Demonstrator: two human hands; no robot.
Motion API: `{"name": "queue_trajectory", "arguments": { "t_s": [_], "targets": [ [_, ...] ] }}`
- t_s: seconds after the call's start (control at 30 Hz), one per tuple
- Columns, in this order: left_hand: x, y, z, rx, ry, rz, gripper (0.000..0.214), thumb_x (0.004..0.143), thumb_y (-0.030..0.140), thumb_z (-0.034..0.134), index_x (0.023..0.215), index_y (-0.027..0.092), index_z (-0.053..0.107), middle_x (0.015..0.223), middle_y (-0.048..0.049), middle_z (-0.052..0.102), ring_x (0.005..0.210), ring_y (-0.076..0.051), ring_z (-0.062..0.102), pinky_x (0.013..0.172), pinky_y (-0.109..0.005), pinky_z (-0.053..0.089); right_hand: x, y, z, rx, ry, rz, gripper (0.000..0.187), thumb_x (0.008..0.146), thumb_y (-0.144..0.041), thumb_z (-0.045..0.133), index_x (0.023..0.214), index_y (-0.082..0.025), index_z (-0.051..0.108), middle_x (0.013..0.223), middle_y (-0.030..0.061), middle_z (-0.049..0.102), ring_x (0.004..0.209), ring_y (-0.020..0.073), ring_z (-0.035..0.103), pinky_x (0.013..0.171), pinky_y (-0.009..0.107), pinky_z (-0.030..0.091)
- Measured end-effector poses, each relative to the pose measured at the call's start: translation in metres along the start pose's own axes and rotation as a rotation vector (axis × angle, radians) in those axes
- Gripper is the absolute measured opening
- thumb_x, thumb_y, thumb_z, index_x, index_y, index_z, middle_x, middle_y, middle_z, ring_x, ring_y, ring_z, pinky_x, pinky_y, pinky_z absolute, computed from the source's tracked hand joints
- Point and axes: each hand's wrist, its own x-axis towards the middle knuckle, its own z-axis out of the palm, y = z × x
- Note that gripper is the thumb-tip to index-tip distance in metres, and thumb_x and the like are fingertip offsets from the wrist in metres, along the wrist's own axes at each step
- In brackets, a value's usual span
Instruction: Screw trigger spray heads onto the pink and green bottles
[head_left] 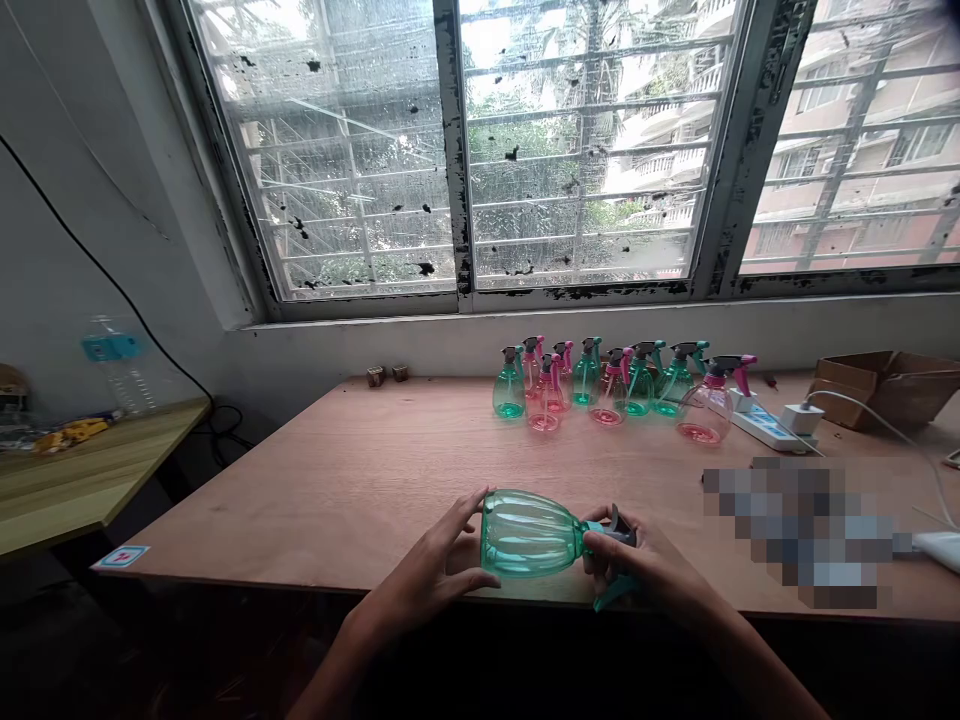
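Note:
A clear green spray bottle [532,535] lies on its side in the air above the table's front edge, its base to the left and its spray head to the right. My right hand [637,555] is closed around its neck and dark grey and teal spray head, which the fingers partly cover. Spread at the bottle's base is my left hand [442,550], with thumb and fingers apart above and below it. The fingertips are at the base's edge; whether they press on it I cannot tell.
Several green and pink spray bottles [606,395] stand at the back below the window. To their right are a power strip [772,428] and a cardboard box [885,390]. A blurred patch [810,530] covers the right front. A lower side table [97,480] stands at left.

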Motion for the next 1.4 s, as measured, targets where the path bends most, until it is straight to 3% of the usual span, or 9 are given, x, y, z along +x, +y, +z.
{"name": "queue_trajectory", "arguments": {
  "t_s": [0.17,0.33,0.5,0.7,1.0,1.17,1.3,1.4],
  "targets": [
    [-0.001,0.003,-0.001,0.028,-0.006,0.058,0.087,0.082,0.023,0.076,0.152,0.038,0.026,0.157,-0.0067,0.037,0.134,-0.029,0.046,0.110,-0.047,0.044,0.000,0.002,-0.001,-0.045,0.023,0.013,0.043,0.079,-0.056,0.073,0.094,-0.019,0.056,0.067,0.0016,0.074,0.053,0.0179,0.066,0.042,0.024,0.043],
    [-0.004,0.004,-0.001,-0.049,-0.017,0.029,0.110,0.075,0.028,0.084,0.156,0.037,0.010,0.161,-0.0085,0.030,0.133,-0.029,0.047,0.112,-0.047,0.041,-0.001,0.002,-0.001,-0.026,0.000,0.003,0.043,0.078,-0.054,0.075,0.094,-0.018,0.057,0.068,0.0022,0.074,0.056,0.0185,0.068,0.051,0.028,0.050],
    [-0.004,0.005,-0.002,-0.099,-0.080,-0.044,0.086,0.082,0.032,0.078,0.152,0.033,0.028,0.150,-0.0077,0.047,0.129,-0.030,0.052,0.112,-0.047,0.041,-0.004,-0.002,0.000,-0.017,-0.015,0.012,0.042,0.076,-0.052,0.078,0.094,-0.018,0.059,0.069,0.0018,0.074,0.057,0.0166,0.066,0.054,0.027,0.051],
    [-0.003,0.003,-0.002,-0.019,-0.060,-0.002,0.098,0.073,0.031,0.085,0.151,0.035,0.028,0.146,-0.0077,0.048,0.122,-0.029,0.056,0.106,-0.044,0.048,-0.003,-0.003,-0.001,-0.026,-0.028,-0.004,0.043,0.078,-0.054,0.075,0.093,-0.017,0.060,0.064,0.0004,0.070,0.055,0.0167,0.064,0.052,0.027,0.049],
    [-0.002,-0.008,0.003,0.158,0.039,0.145,0.096,0.071,0.037,0.086,0.150,0.034,0.032,0.142,-0.0107,0.050,0.117,-0.029,0.057,0.100,-0.044,0.050,0.002,0.000,0.001,0.091,-0.048,0.034,0.044,0.080,-0.057,0.071,0.092,-0.018,0.055,0.053,-0.0038,0.066,0.042,0.0126,0.060,0.042,0.021,0.042],
    [-0.001,-0.008,0.003,0.170,0.066,0.160,0.098,0.070,0.034,0.088,0.150,0.035,0.031,0.144,-0.0103,0.050,0.118,-0.029,0.056,0.099,-0.042,0.052,0.003,0.003,0.001,0.145,-0.043,0.087,0.050,0.077,-0.062,0.073,0.093,-0.019,0.054,0.055,-0.0019,0.067,0.040,0.0117,0.058,0.034,0.016,0.032],
    [-0.002,-0.005,0.003,0.204,0.090,0.128,0.102,0.070,0.033,0.087,0.151,0.036,0.026,0.148,-0.0097,0.046,0.128,-0.032,0.052,0.106,-0.048,0.048,-0.004,-0.006,-0.011,0.189,-0.007,0.028,0.045,0.080,-0.056,0.073,0.101,-0.019,0.059,0.076,0.0028,0.070,0.062,0.0150,0.067,0.039,0.015,0.040],
    [-0.002,-0.002,0.003,0.243,0.034,0.130,0.116,0.063,0.045,0.089,0.155,0.034,0.019,0.156,-0.0129,0.038,0.142,-0.038,0.037,0.115,-0.057,0.035,-0.009,-0.026,-0.039,0.057,0.093,-0.056,0.045,0.080,-0.052,0.076,0.105,-0.018,0.063,0.078,0.0055,0.070,0.063,0.0175,0.067,0.041,0.019,0.047]
  ]
}}
